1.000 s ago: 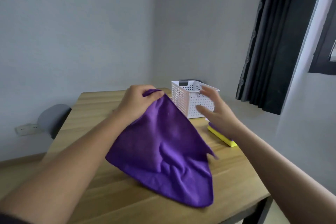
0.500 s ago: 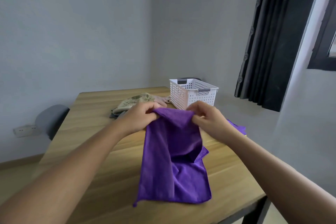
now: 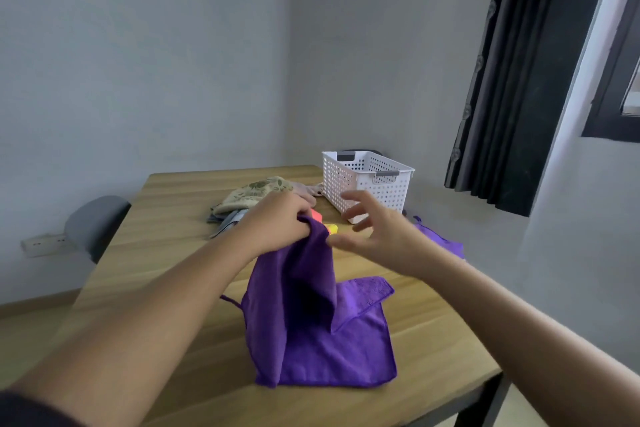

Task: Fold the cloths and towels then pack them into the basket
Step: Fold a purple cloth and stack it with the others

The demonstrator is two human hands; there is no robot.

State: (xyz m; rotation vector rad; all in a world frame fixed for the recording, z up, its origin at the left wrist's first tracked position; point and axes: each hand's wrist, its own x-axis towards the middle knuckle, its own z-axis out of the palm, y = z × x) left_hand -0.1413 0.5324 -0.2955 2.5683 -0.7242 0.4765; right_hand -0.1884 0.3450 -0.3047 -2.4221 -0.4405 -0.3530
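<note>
table [image 3: 166,243]: light wood-grain top, smooth, straight planks. It filled centre and lower frame, w/ a dark leg at lower right.
room: plain grey walls [image 3: 173,62] met in a corner behind the table. A dark pleated curtain [image 3: 502,80] hung at upper right, w/ a black window frame [image 3: 604,97] at the far right edge.
left edge: grey rounded chair [image 3: 93,222] back beside the table. A white socket [image 3: 43,244] sat low on the wall, above a pale floor [image 3: 24,329] strip.
basket [image 3: 367,184]: white plastic, rectangular, sides perforated w/ small holes, grey handle inserts. It stood at the table's far end, centre-right of frame; contents not visible.
purple cloth [image 3: 329,350]: soft, microfibre-looking. Lower part lay flat on the table at lower centre, upper part was lifted into a peak, and one corner flopped out to the right.
left hand [image 3: 277,222]: fingers curled, pinched the cloth's raised top corner.
right hand [image 3: 377,232]: fingers spread, gripped nothing, motion-blurred. It was just right of the raised edge; contact w/ cloth unclear.
pile above left hand: crumpled beige towel [image 3: 256,192] w/ leaf-like print lay over a grey cloth [image 3: 225,218]. A pink cloth [image 3: 306,191] lay beside it, next to the basket.
betw. hands: orange and yellow bits [image 3: 317,216], blurred, couldn't ID.
second purple cloth [image 3: 440,239]: at the table's right edge, partly hidden behind the right forearm.
</note>
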